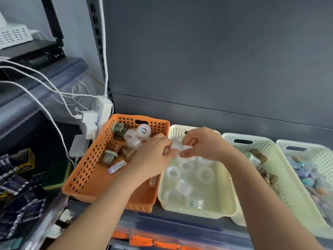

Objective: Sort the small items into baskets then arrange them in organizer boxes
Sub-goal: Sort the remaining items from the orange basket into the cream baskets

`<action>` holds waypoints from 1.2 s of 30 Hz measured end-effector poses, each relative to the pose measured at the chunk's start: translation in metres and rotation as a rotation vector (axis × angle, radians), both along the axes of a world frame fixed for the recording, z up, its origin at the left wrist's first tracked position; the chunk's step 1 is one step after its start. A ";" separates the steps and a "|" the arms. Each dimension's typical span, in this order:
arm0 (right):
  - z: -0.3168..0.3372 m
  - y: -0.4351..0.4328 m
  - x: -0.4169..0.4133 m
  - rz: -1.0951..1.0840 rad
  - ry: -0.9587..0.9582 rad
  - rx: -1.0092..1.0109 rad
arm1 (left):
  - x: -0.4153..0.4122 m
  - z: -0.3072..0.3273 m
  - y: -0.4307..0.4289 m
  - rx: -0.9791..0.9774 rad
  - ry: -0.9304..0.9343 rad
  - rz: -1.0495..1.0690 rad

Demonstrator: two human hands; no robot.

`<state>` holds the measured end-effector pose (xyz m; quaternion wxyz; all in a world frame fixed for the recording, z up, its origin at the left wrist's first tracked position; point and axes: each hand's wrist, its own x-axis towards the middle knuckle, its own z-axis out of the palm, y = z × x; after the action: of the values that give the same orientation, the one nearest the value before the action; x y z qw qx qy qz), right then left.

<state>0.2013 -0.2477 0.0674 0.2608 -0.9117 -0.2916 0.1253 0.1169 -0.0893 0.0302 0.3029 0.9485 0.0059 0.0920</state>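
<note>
Two bare forearms reach in over the near edge of the shelf (189,221) and meet above the seam between the orange basket (84,170) and the cream basket (198,212). The left hand (155,156) crosses the orange basket's right side with its fingers curled. The right hand (203,143) arches over the cream basket's far end, thumb underneath and fingers bent down. Both pinch one translucent roll (177,146) between them. More clear rolls (205,173) lie in the cream basket. Small boxes (119,129) sit at the orange basket's far end. A second cream basket (282,170) and a pale basket (320,152) stand toward the shelf's right edge.
</note>
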 end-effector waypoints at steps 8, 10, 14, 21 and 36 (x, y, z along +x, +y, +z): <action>-0.034 -0.040 -0.016 0.078 0.177 -0.336 | -0.005 -0.034 -0.038 0.494 0.179 -0.154; -0.042 -0.041 -0.016 0.077 0.160 -0.361 | -0.006 -0.043 -0.042 0.517 0.157 -0.125; -0.050 -0.037 -0.013 0.074 0.095 -0.330 | -0.010 -0.047 -0.038 0.399 0.112 -0.089; -0.043 0.003 -0.007 0.011 -0.160 -0.232 | -0.016 -0.026 0.005 0.173 -0.091 0.094; -0.071 0.114 0.003 0.149 -0.506 -0.456 | -0.002 -0.066 0.113 0.520 0.271 0.362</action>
<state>0.2047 -0.1339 -0.0039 -0.0399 -0.9249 -0.3774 -0.0241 0.1147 0.0236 -0.0362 0.0263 0.9812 0.1907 0.0159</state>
